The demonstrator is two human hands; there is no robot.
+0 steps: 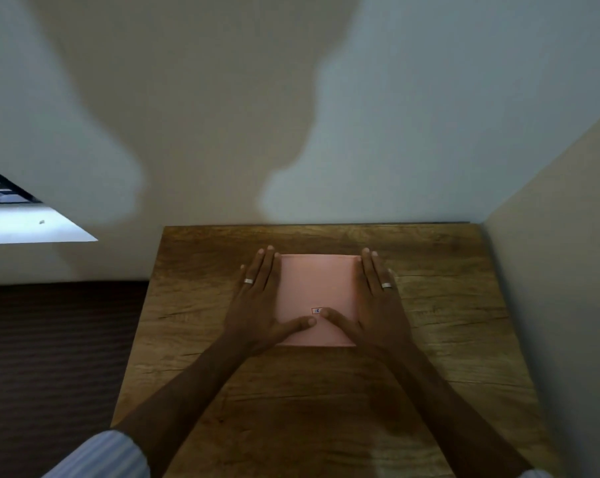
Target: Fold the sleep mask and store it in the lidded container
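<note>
- While both palms lie flat and open, my left hand [257,305] and right hand [378,301] press the side edges of the pink container [317,288], gripping nothing; I judge this steadies it on the wooden table [429,357].
- Thumbs meet on its top near a small label [316,310], perhaps seating or feeling for the lid.
- It looks flat, rectangular, plain pink, closed; it sits toward the table's far edge, near the wall.
- No sleep mask shows anywhere; whether it is inside, I cannot tell.
</note>
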